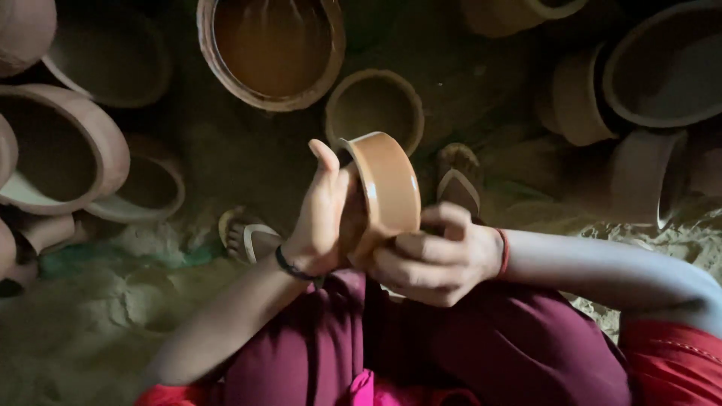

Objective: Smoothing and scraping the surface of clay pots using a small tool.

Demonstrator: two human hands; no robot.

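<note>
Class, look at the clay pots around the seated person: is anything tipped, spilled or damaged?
Nothing looks broken or spilled. Several brown clay pots at left lie tipped on their sides. The left hand and right hand hold a small orange-brown clay bowl on edge.

free: bare ground lower left | blocked: clay pots left, ahead, right
</note>
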